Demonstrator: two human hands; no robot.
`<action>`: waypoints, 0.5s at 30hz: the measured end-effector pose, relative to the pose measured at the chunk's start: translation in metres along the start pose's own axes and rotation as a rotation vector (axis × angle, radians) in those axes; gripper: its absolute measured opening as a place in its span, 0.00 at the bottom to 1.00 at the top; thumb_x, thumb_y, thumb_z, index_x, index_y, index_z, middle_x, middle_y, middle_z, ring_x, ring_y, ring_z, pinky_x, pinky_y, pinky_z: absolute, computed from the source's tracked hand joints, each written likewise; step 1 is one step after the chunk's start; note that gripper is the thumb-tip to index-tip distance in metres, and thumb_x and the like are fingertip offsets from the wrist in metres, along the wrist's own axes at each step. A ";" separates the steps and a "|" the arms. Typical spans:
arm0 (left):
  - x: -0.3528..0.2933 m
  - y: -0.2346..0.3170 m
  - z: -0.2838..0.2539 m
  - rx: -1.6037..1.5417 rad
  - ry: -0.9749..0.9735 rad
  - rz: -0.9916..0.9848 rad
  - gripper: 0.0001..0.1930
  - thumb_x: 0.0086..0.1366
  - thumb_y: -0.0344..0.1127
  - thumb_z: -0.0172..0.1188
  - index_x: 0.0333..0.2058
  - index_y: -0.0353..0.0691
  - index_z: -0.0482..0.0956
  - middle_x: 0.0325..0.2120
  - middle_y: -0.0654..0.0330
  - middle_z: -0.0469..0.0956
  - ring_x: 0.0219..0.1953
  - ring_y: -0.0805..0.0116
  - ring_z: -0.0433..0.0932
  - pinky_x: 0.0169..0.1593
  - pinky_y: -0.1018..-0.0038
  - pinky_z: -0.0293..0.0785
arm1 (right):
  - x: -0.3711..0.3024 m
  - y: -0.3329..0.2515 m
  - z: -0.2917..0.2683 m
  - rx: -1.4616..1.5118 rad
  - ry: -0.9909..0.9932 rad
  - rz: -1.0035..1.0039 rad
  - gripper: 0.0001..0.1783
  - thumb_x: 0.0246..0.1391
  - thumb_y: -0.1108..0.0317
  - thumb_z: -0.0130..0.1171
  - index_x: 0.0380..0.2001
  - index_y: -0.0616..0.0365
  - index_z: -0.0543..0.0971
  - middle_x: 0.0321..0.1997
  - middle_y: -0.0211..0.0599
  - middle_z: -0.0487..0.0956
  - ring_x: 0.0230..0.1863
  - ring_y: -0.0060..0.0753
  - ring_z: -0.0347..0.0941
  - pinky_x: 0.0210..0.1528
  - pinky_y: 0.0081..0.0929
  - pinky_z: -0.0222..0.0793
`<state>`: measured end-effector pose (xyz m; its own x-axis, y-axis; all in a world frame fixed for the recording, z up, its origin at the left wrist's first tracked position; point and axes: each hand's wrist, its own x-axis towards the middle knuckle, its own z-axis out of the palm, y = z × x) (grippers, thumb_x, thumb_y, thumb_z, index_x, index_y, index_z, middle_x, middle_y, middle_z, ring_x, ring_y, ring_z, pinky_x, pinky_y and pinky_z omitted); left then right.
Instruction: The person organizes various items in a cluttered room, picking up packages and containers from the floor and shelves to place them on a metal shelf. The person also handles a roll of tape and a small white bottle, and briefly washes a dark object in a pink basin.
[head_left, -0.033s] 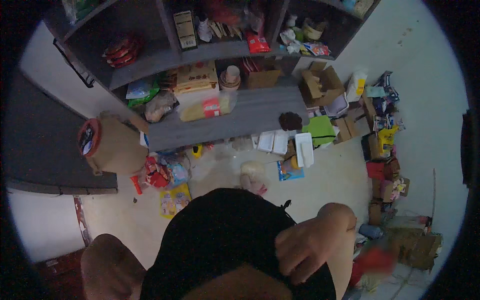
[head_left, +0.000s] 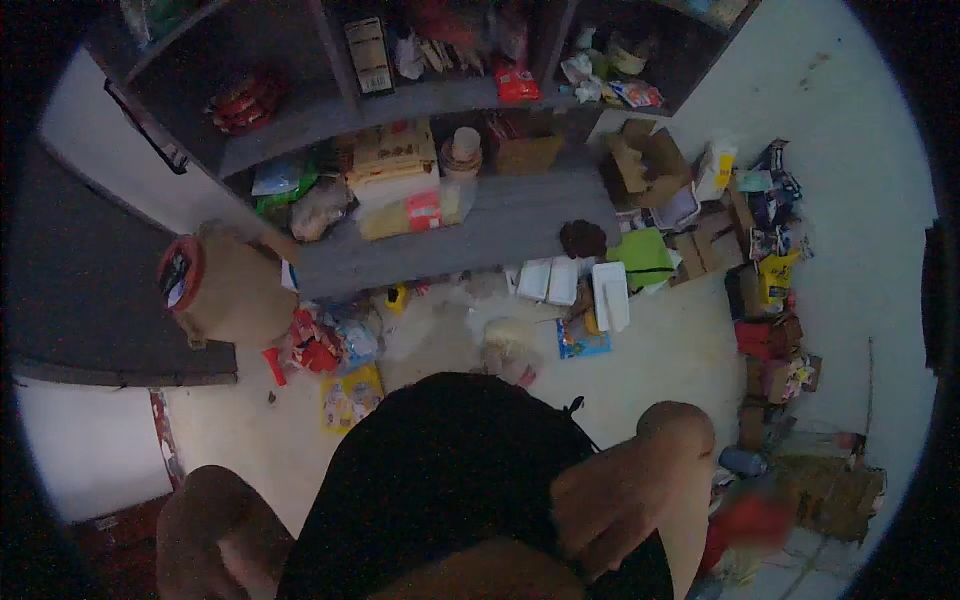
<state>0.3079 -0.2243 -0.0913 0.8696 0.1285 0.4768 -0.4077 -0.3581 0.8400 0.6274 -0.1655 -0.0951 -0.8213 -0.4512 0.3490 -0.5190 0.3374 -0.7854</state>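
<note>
Movement at the lap: barely a flicker since the earlier frame; the skin patch [head_left: 490, 572] at the lower edge sits a touch lower, and the right hand [head_left: 615, 500] keeps its place, slightly more blurred.
Right hand: here it is, fingers curled and bunched together at the side of the black garment [head_left: 450, 480]; whether they pinch cloth or only rest there, one cannot tell.
Black garment: filling the lower middle, a rounded top spreading wider toward the lower edge, its long axis unclear. It lies to the left of the right hand, whose fingers overlap its right side; the thin cord [head_left: 574, 406] pokes out just above them.
Left side: a bare limb [head_left: 205, 530], perhaps a knee, stands by the garment's lower left; no left hand can be picked out, so the right is the nearer one in plain sight.
Floor beyond: a yellow packet [head_left: 352, 395] off to the upper left, white trays [head_left: 608, 297] up toward the right, all well apart from the fingers.
</note>
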 end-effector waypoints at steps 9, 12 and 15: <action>0.024 -0.025 -0.038 -0.042 0.084 0.028 0.14 0.63 0.36 0.46 0.25 0.37 0.77 0.23 0.57 0.75 0.24 0.64 0.72 0.29 0.69 0.68 | -0.054 -0.019 0.011 0.102 0.204 0.047 0.18 0.49 0.58 0.55 0.39 0.58 0.76 0.37 0.36 0.72 0.35 0.38 0.69 0.36 0.33 0.63; 0.003 -0.056 -0.061 -0.011 0.276 -0.067 0.15 0.64 0.36 0.43 0.24 0.36 0.76 0.23 0.56 0.75 0.25 0.63 0.73 0.30 0.69 0.69 | -0.080 -0.009 0.017 0.161 0.311 0.092 0.20 0.49 0.54 0.55 0.40 0.58 0.77 0.38 0.37 0.72 0.35 0.40 0.69 0.36 0.33 0.63; -0.053 -0.140 -0.092 0.115 0.495 -0.463 0.16 0.65 0.36 0.42 0.22 0.36 0.75 0.24 0.56 0.75 0.26 0.63 0.73 0.32 0.70 0.69 | -0.098 0.000 0.030 0.182 0.497 0.145 0.22 0.50 0.52 0.55 0.40 0.58 0.77 0.38 0.38 0.73 0.35 0.41 0.70 0.36 0.33 0.64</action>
<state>0.2928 -0.0963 -0.2103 0.7063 0.6895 0.1603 0.0310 -0.2564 0.9661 0.7149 -0.1461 -0.1445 -0.9173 0.0485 0.3952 -0.3789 0.1984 -0.9039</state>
